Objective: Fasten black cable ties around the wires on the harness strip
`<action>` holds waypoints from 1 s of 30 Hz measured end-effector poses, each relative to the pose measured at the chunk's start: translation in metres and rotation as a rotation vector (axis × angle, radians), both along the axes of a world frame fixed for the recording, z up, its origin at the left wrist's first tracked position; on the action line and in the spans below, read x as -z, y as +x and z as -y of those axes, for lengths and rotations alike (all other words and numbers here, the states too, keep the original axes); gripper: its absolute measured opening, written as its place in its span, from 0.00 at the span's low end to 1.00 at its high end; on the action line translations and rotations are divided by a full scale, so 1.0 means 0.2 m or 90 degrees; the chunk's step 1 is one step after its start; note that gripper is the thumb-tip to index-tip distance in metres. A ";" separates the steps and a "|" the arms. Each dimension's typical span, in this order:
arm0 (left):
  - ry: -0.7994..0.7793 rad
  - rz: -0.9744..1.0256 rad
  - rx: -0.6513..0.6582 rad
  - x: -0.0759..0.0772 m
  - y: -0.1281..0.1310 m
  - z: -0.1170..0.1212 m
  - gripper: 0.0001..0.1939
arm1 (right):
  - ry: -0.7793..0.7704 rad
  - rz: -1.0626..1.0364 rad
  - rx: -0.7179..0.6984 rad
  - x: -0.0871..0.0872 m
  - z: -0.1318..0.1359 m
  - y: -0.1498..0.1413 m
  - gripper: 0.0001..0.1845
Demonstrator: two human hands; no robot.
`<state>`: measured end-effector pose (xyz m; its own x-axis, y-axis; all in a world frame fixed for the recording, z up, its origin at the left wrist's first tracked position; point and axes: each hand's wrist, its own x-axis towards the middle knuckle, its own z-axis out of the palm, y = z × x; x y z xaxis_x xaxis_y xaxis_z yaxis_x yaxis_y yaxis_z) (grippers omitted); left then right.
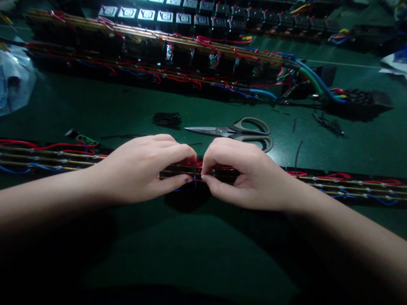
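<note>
A long wired strip (359, 186) with brass-coloured bars and red and blue wires lies across the bench in front of me. My left hand (149, 169) is closed over its middle, forefinger on the far side and thumb on the near side. Just to the right, my right hand (244, 173) pinches thumb and forefinger together over the same strip. Whatever is between those fingertips is too small to make out. Behind my hands lie scissors (219, 131) with grey and black handles, blades pointing left. A small bundle of black cable ties (167, 120) lies left of them.
More wired socket strips (165, 38) lie across the back, with thick blue and green cables (313, 80) at their right end. Loose black ties (329, 125) are scattered at right. A clear plastic bag (19, 80) sits at far left on the green bench (143, 254).
</note>
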<state>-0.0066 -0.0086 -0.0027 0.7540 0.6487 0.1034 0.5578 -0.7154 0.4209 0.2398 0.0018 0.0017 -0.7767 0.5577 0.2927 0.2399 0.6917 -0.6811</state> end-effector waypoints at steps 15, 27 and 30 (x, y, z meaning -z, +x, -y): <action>0.017 -0.009 0.015 -0.01 0.00 0.00 0.08 | 0.005 -0.006 -0.007 0.00 0.00 0.00 0.04; 0.017 -0.011 0.015 -0.01 0.00 0.00 0.07 | 0.008 0.001 -0.004 -0.01 0.00 0.00 0.04; 0.020 -0.012 0.015 0.00 0.00 0.00 0.07 | 0.004 0.007 -0.003 0.00 0.00 0.00 0.04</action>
<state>-0.0062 -0.0081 -0.0018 0.7708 0.6276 0.1093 0.5481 -0.7408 0.3884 0.2400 0.0015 0.0023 -0.7827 0.5524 0.2868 0.2446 0.6967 -0.6744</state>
